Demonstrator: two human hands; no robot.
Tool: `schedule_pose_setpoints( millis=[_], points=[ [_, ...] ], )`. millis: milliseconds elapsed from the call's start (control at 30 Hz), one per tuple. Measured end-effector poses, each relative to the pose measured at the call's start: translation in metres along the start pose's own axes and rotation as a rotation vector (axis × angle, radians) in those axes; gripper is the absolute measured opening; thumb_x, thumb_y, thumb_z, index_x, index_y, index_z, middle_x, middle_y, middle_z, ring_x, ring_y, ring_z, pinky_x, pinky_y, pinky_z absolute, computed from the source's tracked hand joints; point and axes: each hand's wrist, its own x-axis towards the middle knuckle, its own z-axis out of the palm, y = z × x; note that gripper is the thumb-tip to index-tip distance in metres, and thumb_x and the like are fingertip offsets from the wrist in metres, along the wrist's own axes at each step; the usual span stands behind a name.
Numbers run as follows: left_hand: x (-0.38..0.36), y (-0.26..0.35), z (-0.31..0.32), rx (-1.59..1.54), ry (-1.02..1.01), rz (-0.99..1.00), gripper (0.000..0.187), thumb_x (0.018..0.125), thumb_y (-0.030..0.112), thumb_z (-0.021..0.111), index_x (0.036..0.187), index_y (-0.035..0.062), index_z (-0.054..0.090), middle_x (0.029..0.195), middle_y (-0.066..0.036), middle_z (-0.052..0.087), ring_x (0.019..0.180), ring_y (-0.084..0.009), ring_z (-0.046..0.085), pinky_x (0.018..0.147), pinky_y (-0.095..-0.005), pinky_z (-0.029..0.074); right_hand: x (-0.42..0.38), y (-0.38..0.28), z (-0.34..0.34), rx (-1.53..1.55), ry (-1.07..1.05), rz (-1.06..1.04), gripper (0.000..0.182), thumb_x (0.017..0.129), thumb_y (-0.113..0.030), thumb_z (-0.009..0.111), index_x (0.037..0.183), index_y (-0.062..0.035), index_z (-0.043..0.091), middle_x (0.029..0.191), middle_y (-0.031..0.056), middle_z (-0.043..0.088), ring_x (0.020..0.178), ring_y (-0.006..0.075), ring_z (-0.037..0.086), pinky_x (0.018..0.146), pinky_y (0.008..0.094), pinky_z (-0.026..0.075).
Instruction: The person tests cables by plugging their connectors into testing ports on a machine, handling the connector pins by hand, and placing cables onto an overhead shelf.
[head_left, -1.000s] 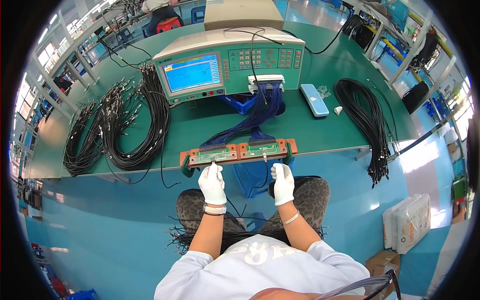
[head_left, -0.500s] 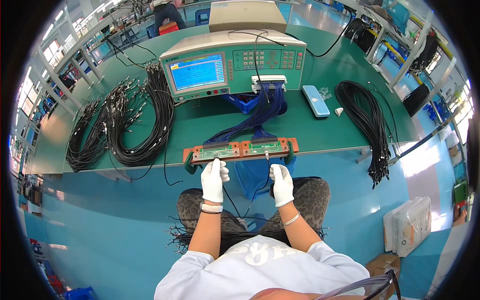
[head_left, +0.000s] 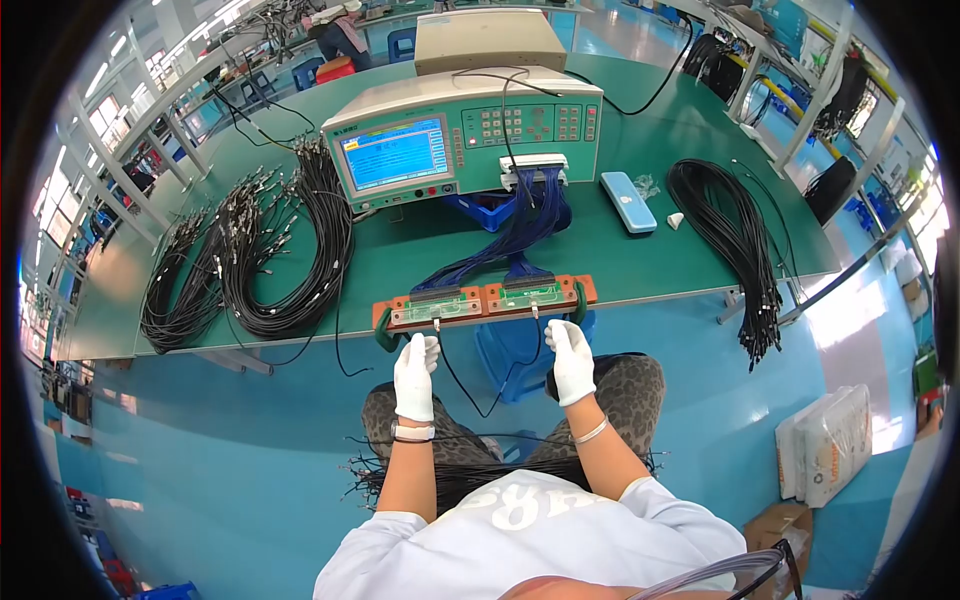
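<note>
A black cable (head_left: pixel 487 414) hangs in a loop below the test fixture (head_left: pixel 484 305), one end at each of its two green boards. Its left connector (head_left: pixel 437 324) sits at the left board, and its right connector (head_left: pixel 535 311) at the right one. My left hand (head_left: pixel 415 376), in a white glove, is just left of the cable's left end, apart from it, with fingers loosely curled. My right hand (head_left: pixel 571 364), also gloved, is beside the right end with loosely bent fingers and nothing visible in them. More black cables (head_left: pixel 520 472) lie across my lap.
A tester with a lit screen (head_left: pixel 395 152) stands behind the fixture, joined by blue wires (head_left: pixel 520 235). Black cable bundles (head_left: pixel 285 310) lie on the left; another bundle (head_left: pixel 730 220) hangs over the right edge. A light-blue case (head_left: pixel 628 202) lies near the tester. A blue stool (head_left: pixel 505 350) is below.
My left hand has let go of the cable's left connector and moved down and left. My right hand has shifted slightly right. The cable loop now hangs free between both boards.
</note>
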Motion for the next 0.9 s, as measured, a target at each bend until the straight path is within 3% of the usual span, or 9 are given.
schedule_pose_setpoints(
  millis=[900],
  points=[
    [0.009,-0.016,0.002,-0.065,-0.056,0.067,0.028,0.092,0.024,0.048,0.099,0.001,0.061,0.089,-0.006,0.064,0.075,-0.0111,0.057,0.071,-0.0218,0.042,0.002,0.006,0.0,0.075,-0.007,0.018,0.027,0.091,-0.02,0.047,0.103,0.0026,0.057,0.093,0.0102,0.06,0.084,0.0148,0.055,0.079,0.0245,0.043]
  ],
)
